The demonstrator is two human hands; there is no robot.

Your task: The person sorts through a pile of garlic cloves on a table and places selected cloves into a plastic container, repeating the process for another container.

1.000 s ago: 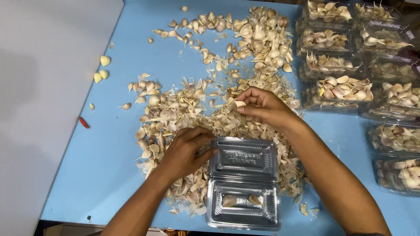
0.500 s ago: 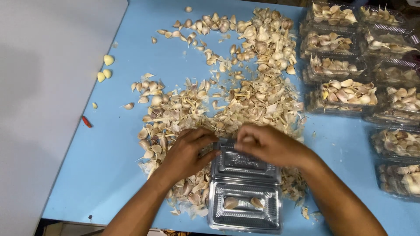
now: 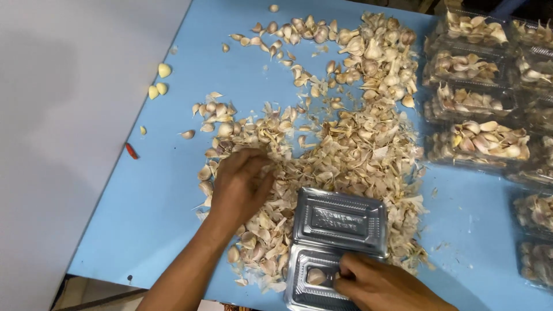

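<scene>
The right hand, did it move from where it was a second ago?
Yes. The right hand came down from the garlic pile to the near half of the clear plastic clamshell box.

Clear, glossy moulded plastic is seen in the open clamshell box (image 3: pixel 337 242) and the filled boxes (image 3: pixel 472 103). Dry, papery, matt skins cover the garlic cloves (image 3: pixel 357 150). A smooth, matt blue tabletop (image 3: pixel 161 190), possibly laminate, lies beneath. Peeled cloves (image 3: pixel 164 70) appear smooth and waxy.

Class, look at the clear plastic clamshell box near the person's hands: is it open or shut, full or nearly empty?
Open and nearly empty: the clear plastic clamshell box has its lid folded back flat, and only a garlic clove shows in its tray.
</scene>
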